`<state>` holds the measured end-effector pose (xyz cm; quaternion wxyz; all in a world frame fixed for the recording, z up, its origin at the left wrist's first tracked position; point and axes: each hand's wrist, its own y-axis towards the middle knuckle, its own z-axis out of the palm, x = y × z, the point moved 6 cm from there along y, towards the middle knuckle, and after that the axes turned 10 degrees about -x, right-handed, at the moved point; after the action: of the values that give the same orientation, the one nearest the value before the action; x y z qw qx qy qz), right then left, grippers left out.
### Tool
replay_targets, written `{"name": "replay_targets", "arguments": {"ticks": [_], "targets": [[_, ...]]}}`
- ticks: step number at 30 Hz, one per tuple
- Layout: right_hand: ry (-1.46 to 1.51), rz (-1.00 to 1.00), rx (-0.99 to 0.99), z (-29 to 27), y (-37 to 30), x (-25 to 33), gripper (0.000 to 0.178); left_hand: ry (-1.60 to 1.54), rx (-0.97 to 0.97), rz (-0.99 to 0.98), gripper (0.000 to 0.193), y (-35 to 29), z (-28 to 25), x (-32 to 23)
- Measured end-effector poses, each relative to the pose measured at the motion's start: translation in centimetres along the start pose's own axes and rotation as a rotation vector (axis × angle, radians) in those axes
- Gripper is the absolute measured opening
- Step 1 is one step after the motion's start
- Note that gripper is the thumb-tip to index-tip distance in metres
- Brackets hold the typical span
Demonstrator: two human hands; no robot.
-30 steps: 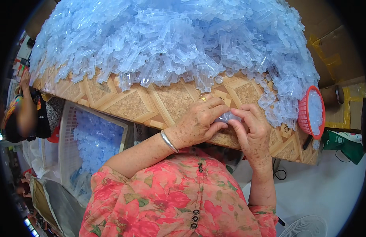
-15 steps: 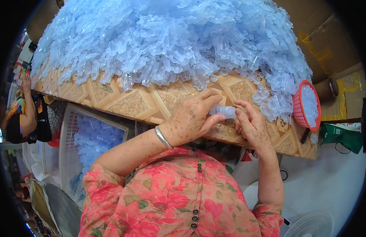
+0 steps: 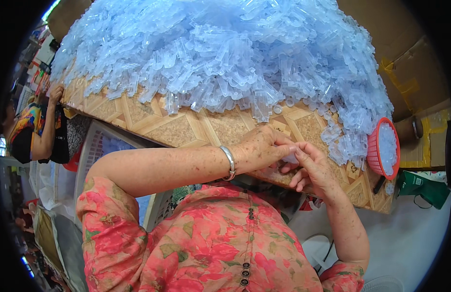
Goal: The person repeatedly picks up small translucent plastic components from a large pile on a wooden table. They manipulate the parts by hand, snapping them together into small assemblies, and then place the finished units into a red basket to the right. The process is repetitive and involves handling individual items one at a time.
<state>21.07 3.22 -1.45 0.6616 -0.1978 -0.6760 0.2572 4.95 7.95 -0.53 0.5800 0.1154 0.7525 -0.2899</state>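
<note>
My left hand [image 3: 262,149], with a silver bangle at its wrist, is closed at the table's near edge, thumb and fingers pressed together. Facing it, my right hand [image 3: 313,167] has its thumb and forefinger pinched and its other fingers curled. Between the two sets of fingertips shows a small translucent plastic tube [image 3: 290,157], mostly covered by the fingers. Both hands grip it. Beyond them a large heap of clear, bluish plastic pieces [image 3: 206,63] covers most of the table [image 3: 181,131]; some are flat and long, others small and round.
At the table's right edge a red basket [image 3: 374,149] holds small translucent pieces. Left of my body stands a white plastic crate [image 3: 91,141] with more pieces. Cardboard boxes [image 3: 410,92] rise at the right, a green bag [image 3: 422,187] below them. Another person's arm [image 3: 49,121] rests at the table's left end.
My hands have drawn together, the left wrist moving right, and the tube is now mostly hidden by fingers. My left forearm now covers more of the crate. The whole view has shifted slightly.
</note>
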Motion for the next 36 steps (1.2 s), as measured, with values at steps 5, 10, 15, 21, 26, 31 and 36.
{"name": "replay_targets", "arguments": {"ticks": [5, 10, 15, 21, 26, 31, 36], "targets": [[0.040, 0.071, 0.045, -0.2, 0.6, -0.2, 0.038, -0.029, -0.001, -0.099, 0.027, 0.4, 0.1, 0.3], [0.078, 0.109, 0.065, -0.4, 0.9, -0.5, 0.037, -0.042, 0.015, -0.138, 0.026, 1.1, 0.3, 1.1], [0.078, 0.110, 0.029, 0.0, 0.9, -0.6, 0.033, 0.002, -0.019, -0.105, 0.025, 1.1, 0.2, 0.9], [0.063, 0.069, -0.005, 0.1, 0.9, -0.7, 0.033, 0.026, -0.057, -0.055, 0.023, 1.0, 0.2, 0.7], [0.071, 0.037, -0.014, -0.2, 1.1, -0.8, 0.030, 0.011, -0.057, -0.063, 0.025, 1.0, 0.1, 0.6], [0.036, -0.063, -0.069, 0.1, 0.9, -1.5, 0.034, 0.151, -0.142, 0.197, 0.024, -1.2, -1.1, -0.6], [0.049, -0.311, -0.150, -0.1, 0.3, -2.3, 0.031, 0.117, -0.379, 0.252, 0.023, -10.2, -9.1, 0.7]]}}
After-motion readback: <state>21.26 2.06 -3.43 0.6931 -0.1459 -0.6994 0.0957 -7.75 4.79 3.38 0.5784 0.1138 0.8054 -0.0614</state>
